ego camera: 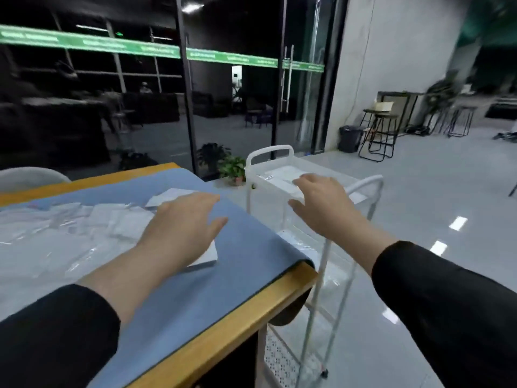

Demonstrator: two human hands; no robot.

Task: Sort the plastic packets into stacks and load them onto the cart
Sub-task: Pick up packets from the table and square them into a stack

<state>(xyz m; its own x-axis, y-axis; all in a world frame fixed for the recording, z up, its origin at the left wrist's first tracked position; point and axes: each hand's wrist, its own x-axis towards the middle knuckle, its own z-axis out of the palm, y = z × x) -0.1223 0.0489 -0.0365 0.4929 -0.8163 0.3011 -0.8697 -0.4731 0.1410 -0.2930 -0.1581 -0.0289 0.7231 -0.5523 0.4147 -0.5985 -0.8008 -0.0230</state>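
A loose heap of clear and white plastic packets (70, 228) covers the left of the blue mat (246, 247) on the table. A squared white stack of packets (205, 256) lies near the mat's right edge, partly under my left hand (184, 222), which hovers over it with fingers straight and empty. The white wheeled cart (324, 259) stands right of the table. Packets (282, 175) lie on its top shelf. My right hand (321, 203) is spread above that shelf and holds nothing. More packets show on the cart's lower shelf (296, 242).
The wooden table edge (237, 323) runs diagonally in front of me. A potted plant (233, 168) sits on the floor behind the cart by the glass wall. Stools (383, 133) and a dark bin (349, 138) stand at the back right on a glossy floor.
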